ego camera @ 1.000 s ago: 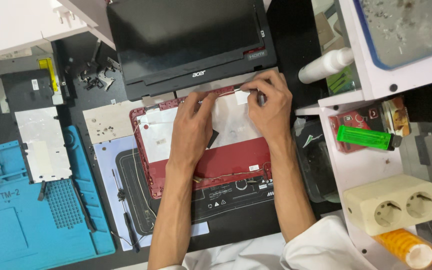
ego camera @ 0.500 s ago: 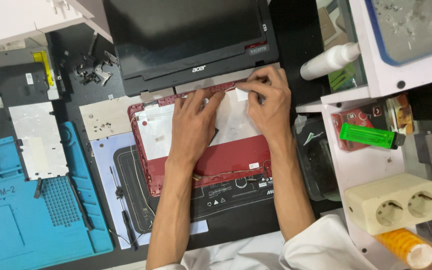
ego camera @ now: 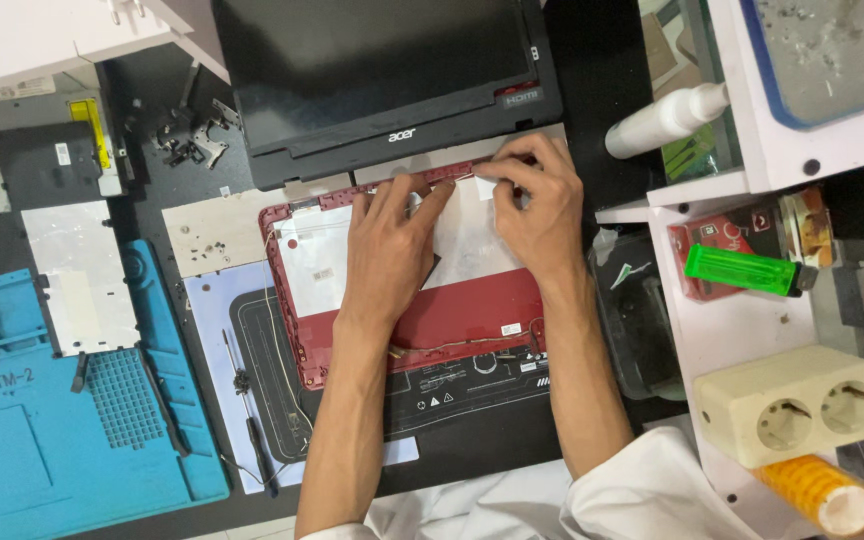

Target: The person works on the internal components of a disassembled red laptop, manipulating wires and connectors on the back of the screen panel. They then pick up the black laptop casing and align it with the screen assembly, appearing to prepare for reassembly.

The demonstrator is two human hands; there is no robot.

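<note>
- Two hands: left hand (ego camera: 389, 250), right hand (ego camera: 537, 210)
- One red laptop shell (ego camera: 472, 320)
- One black screen panel (ego camera: 382, 70)
- One blue work mat (ego camera: 42, 440)
- One green lighter (ego camera: 742, 270)
- One double socket block (ego camera: 792, 405)
- One white bottle (ego camera: 667, 118)

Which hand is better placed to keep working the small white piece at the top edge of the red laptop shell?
Right, likely. The right hand already pinches the small white piece at the red shell's top edge. The left hand lies flat on the shell, fingers beside the piece, steadying it.
</note>
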